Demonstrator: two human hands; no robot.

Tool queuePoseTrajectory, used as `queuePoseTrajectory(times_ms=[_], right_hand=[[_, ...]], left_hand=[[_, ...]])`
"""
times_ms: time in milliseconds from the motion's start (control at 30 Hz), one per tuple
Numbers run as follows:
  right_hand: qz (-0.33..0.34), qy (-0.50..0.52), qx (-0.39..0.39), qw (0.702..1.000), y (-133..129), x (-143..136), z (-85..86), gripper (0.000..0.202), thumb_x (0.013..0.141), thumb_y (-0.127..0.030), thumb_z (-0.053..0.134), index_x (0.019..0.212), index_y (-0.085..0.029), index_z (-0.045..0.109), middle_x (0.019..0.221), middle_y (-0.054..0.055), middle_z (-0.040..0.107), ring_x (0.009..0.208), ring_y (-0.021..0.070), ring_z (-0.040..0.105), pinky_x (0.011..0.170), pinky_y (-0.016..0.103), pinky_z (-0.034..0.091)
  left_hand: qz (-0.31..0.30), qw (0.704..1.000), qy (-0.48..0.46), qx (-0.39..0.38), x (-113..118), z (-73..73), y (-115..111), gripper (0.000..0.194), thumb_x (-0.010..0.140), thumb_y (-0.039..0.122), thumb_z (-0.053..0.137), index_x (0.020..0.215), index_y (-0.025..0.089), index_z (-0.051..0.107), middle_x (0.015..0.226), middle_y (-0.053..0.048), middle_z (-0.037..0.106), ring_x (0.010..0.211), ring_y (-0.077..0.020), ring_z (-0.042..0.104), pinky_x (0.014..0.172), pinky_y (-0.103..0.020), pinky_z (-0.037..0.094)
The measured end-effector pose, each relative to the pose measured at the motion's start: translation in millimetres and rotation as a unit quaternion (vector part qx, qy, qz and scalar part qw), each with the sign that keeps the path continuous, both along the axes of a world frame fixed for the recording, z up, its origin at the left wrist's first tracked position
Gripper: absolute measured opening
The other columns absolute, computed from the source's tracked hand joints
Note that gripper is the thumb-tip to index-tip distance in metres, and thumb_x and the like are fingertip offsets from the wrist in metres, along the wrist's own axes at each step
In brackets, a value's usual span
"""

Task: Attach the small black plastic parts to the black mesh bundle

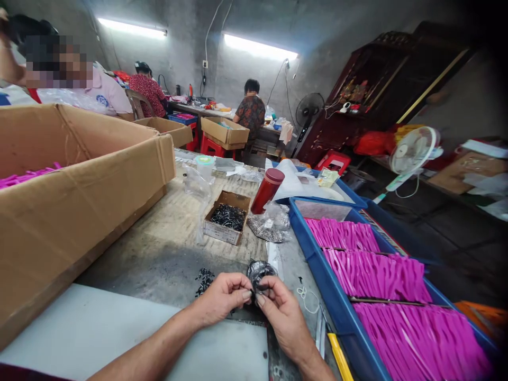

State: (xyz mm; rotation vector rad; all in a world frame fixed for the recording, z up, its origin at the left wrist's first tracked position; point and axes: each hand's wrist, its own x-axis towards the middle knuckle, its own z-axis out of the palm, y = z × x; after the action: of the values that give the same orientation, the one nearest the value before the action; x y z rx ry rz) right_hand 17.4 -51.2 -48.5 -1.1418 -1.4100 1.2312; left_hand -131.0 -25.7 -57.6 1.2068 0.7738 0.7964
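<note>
My left hand (227, 297) and my right hand (281, 312) meet over the table, thumbs and forefingers pinched on something small and dark that I cannot make out. Just behind them lies a clear plastic bag with dark contents (260, 270). To the left of the bag is a loose heap of small black parts (203, 280). Farther back, an open cardboard box (222, 232) holds many more small black pieces. A bag of small metallic parts (272, 225) lies beside a dark red cylinder (268, 191).
A large cardboard box (87, 185) stands at left, a white board (119, 328) in front. At right, a blue tray (317, 264) holds rows of magenta strips (373, 272); a yellow-handled tool (338, 355) lies alongside. Other people sit farther back.
</note>
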Motion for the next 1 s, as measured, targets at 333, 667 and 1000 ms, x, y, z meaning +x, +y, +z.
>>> queuePoseTrajectory(times_ms=[333,667,1000], right_hand=[[0.011,0.007,-0.009,1.0,-1.0,0.2,-2.8,0.012,0.072,-0.028,0.052,0.08,-0.019,0.051,0.067,-0.001,0.054,0.063,0.0137,0.053,0.058,0.023,0.044],[0.022,0.05,-0.041,0.998,-1.9,-2.0,-0.8,0.015,0.071,-0.031,0.055,0.077,-0.019,0.049,0.066,-0.001,0.051,0.063,0.0133,0.051,0.059,0.023,0.041],[0.031,0.071,-0.064,0.995,-2.4,-0.7,0.2,0.013,0.07,-0.028,0.056,0.076,-0.019,0.049,0.065,-0.003,0.049,0.062,0.0116,0.046,0.057,0.021,0.037]], left_hand=[[-0.002,1.0,0.013,0.01,-0.3,0.9,-1.3,0.021,0.068,0.031,0.054,0.067,0.011,0.05,0.057,0.002,0.047,0.049,-0.007,0.038,0.047,-0.019,0.029],[-0.006,1.0,0.013,0.003,-1.0,1.4,-1.2,0.022,0.068,0.033,0.054,0.067,0.011,0.049,0.057,0.002,0.046,0.049,-0.0072,0.038,0.048,-0.019,0.03],[-0.022,1.0,0.015,0.006,-0.5,2.5,-0.3,0.021,0.069,0.032,0.053,0.066,0.011,0.049,0.057,0.002,0.046,0.05,-0.0076,0.037,0.048,-0.019,0.029]])
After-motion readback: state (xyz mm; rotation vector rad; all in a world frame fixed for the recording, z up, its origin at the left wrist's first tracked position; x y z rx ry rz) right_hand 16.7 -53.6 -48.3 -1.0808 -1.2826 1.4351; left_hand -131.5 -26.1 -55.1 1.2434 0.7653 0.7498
